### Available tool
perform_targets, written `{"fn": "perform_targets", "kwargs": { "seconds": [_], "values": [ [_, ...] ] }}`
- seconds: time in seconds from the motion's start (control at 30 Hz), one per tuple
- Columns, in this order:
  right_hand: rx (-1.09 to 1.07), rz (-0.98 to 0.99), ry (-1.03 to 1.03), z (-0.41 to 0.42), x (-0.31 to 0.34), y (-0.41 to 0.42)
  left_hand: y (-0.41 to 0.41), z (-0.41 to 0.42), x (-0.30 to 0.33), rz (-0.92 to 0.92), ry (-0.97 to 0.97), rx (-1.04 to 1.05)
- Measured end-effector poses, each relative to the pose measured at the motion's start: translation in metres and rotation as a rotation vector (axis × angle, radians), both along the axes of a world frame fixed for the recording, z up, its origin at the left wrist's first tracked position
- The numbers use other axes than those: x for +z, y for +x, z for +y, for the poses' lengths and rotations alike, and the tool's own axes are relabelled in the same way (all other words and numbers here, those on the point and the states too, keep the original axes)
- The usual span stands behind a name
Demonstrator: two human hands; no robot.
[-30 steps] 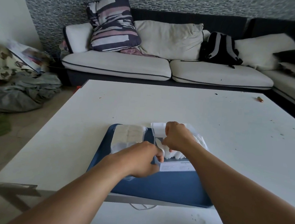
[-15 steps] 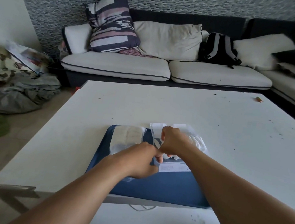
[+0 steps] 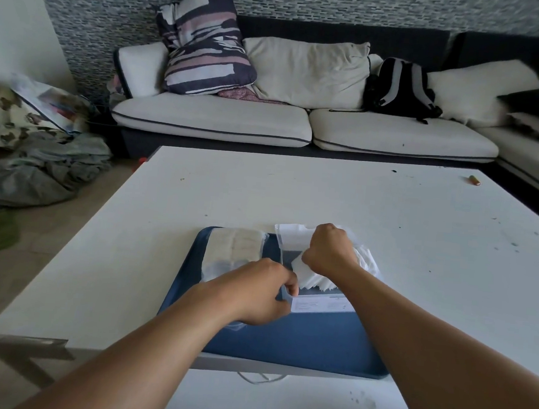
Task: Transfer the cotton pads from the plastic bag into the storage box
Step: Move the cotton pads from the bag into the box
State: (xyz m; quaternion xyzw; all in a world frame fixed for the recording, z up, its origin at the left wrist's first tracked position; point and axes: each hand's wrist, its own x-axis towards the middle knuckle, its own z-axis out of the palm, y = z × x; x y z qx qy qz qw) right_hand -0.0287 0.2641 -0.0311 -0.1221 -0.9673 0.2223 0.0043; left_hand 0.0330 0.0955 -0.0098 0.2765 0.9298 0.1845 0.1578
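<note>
A blue tray [image 3: 298, 340] lies on the white table [image 3: 295, 193] near its front edge. On the tray's left part lies a clear plastic bag [image 3: 235, 247] filled with cream cotton pads. To its right stands a clear storage box [image 3: 318, 304] with a white label on its near wall. White cotton pads [image 3: 314, 278] stand upright inside it. My right hand [image 3: 329, 250] is curled over the pads in the box and grips some of them. My left hand [image 3: 254, 292] pinches the box's near left corner.
A small orange object [image 3: 475, 180] lies at the table's far right. Behind the table stands a sofa [image 3: 210, 117] with cushions and a black backpack [image 3: 400, 88]. Clothes and bags [image 3: 37, 158] are heaped on the floor to the left.
My right hand dipped toward the box, then shifted slightly up and to the right over the pads. My left hand has stayed at the box's corner.
</note>
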Motion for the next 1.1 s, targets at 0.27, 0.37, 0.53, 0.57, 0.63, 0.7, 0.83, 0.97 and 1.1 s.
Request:
{"fn": "perform_targets", "kwargs": {
  "seconds": [0.27, 0.37, 0.53, 0.57, 0.63, 0.7, 0.83, 0.97, 1.1],
  "values": [
    [0.184, -0.073, 0.095, 0.0, 0.007, 0.001, -0.002, 0.0, -0.002, 0.006, 0.003, 0.009],
    [0.323, -0.163, 0.216, 0.0, 0.012, 0.004, -0.003, 0.0, -0.005, 0.0, 0.019, 0.016],
    [0.365, -0.131, 0.36, 0.0, 0.011, 0.008, -0.001, -0.001, -0.002, -0.016, 0.011, 0.018],
    [0.36, -0.126, 0.353, 0.001, 0.01, 0.007, -0.001, -0.001, -0.001, -0.028, 0.004, 0.021],
    [0.365, -0.125, 0.298, 0.001, 0.01, 0.007, 0.0, -0.002, 0.001, -0.049, 0.004, 0.021],
    [0.379, -0.115, 0.211, 0.001, 0.014, 0.007, 0.0, -0.007, 0.008, -0.025, 0.035, 0.012],
    [0.328, 0.09, 0.026, -0.006, 0.033, 0.009, -0.011, -0.041, 0.031, 0.242, -0.029, 0.144],
    [0.465, 0.12, -0.181, -0.029, 0.054, 0.031, -0.012, -0.072, 0.03, 0.124, -0.448, 0.333],
    [0.649, -0.134, -0.347, -0.052, 0.065, 0.056, -0.016, -0.075, 0.017, 0.164, -0.322, 0.401]
  ]
}}
